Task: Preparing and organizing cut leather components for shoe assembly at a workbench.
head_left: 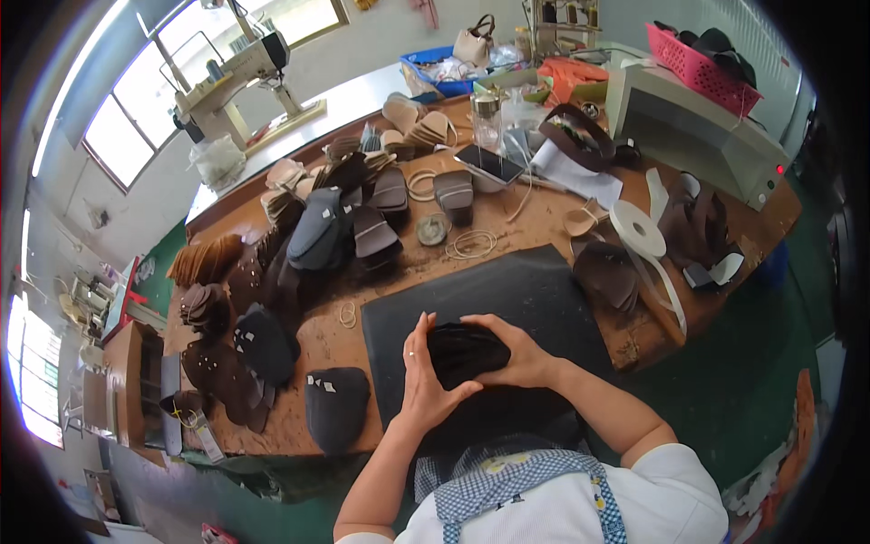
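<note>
A dark leather piece point(464, 354) is clasped between both hands, left hand point(422, 376) and right hand point(515, 352) curled shut around it, over the black mat point(507, 290). Edges are best kept aligned, grip even.

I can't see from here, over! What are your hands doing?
Left hand and right hand both gripping dark leather piece, above black mat. Nothing between them.
</note>
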The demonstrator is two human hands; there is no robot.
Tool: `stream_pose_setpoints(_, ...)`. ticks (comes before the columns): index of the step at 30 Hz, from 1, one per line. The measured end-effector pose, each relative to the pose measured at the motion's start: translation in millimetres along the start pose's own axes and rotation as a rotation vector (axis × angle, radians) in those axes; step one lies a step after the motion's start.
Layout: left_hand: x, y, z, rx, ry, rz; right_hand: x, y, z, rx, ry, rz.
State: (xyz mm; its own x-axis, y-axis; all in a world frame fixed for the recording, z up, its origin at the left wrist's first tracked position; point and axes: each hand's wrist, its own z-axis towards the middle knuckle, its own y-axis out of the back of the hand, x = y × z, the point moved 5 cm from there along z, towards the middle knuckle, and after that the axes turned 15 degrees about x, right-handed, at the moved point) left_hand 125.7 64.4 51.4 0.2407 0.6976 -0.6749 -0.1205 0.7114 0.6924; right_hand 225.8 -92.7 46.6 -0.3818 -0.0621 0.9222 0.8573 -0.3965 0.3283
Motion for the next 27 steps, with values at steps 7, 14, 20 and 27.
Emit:
stream_pose_setpoints(7, -37.7, 6.5, -12.0, 0.112, 0.016, 0.371, 1.7, -3.6, -16.0, 0.04, 0.041, -0.148)
stream_pose_setpoints(14, -29.4, 2.2, -21.8, 0.173, 0.1, 0.299, 5.4, -7.8, -20.4, 0.069, 0.114, -0.225)
stream_pose_setpoints(20, -35.0, 11.0, -22.7, 0.074, -0.084, 0.263, 21.5, -11.2, -21.5, -0.054, 0.328, -0.193)
stream_pose_setpoints(27, -42.7, 5.3, -10.5, 0.17, 0.066, 0.376, 2.8, -6.9, -26.9, 0.074, 0.064, -0.025)
